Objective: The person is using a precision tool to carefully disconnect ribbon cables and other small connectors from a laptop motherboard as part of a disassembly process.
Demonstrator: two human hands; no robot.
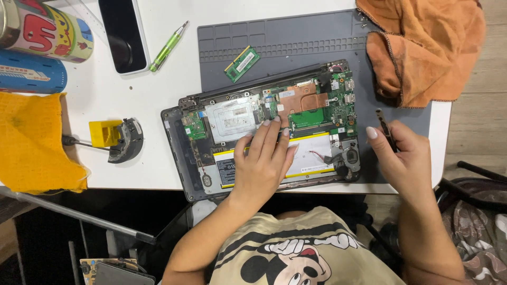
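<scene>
head view: left hand [262, 158] lying spread, fingers flat on opened laptop [264, 126], directly beneath it, long axis running left-right. right hand [404, 155] hovering just right of laptop, pinching dark tweezers [386, 129]. memory module [242, 64] resting well beyond both hands.

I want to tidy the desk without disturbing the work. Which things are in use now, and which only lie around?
In use:
- opened laptop, left hand resting on it
- tweezers in the right hand
- grey mat underneath

Lying about:
- memory module
- green pen
- phone
- orange cloth
- yellow cloth
</scene>
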